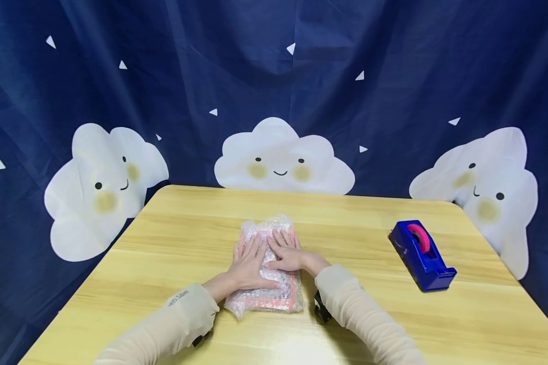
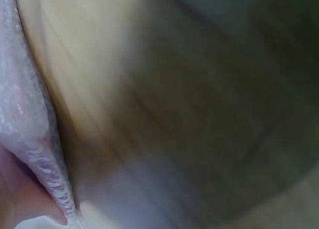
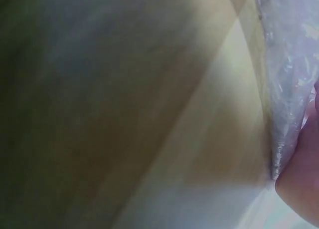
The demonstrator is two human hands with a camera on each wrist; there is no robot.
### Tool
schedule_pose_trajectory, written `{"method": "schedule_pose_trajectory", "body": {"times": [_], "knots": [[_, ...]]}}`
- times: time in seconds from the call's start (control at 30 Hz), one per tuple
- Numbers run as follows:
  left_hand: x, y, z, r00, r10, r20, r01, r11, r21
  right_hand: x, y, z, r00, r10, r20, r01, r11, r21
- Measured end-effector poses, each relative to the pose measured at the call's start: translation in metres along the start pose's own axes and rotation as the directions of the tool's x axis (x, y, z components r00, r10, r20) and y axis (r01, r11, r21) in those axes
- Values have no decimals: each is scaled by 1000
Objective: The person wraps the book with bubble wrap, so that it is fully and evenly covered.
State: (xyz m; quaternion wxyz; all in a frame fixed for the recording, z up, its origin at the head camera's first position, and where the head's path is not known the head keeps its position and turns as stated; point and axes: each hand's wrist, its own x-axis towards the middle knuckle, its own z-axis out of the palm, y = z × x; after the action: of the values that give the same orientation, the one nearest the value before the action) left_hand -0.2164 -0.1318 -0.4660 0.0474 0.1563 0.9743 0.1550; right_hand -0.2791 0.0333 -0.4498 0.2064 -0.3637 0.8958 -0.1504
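Note:
A flat rectangular item with a pink-orange border, wrapped in clear bubble wrap (image 1: 274, 302), lies on the table in the head view. My left hand (image 1: 248, 266) rests on its left part with the fingers spread and straight. On the upper right part lies my right hand (image 1: 288, 253), fingers extended, its thumb pointing left. In the left wrist view the bubble wrap (image 2: 22, 99) shows at the left edge with part of the hand (image 2: 25, 201) beside it. The right wrist view shows the wrap (image 3: 289, 74) and part of the hand (image 3: 301, 174) at the right edge.
A blue tape dispenser (image 1: 422, 256) with a pink-red roll stands at the right of the wooden table (image 1: 173, 228). Behind the table hangs a dark blue curtain (image 1: 255, 61) with smiling white clouds and small white triangles.

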Motion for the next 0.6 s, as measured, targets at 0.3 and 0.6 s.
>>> {"method": "schedule_pose_trajectory", "body": {"times": [0.3, 0.6], "knots": [[-2, 1, 5, 1000, -6, -19, 7, 1000, 28, -2, -5, -1, 1000, -30, -9, 30, 999, 15], [2, 2, 3, 1000, -5, -1, 5, 1000, 12, -3, -3, -2, 999, -32, -25, 33, 997, 71]]}}
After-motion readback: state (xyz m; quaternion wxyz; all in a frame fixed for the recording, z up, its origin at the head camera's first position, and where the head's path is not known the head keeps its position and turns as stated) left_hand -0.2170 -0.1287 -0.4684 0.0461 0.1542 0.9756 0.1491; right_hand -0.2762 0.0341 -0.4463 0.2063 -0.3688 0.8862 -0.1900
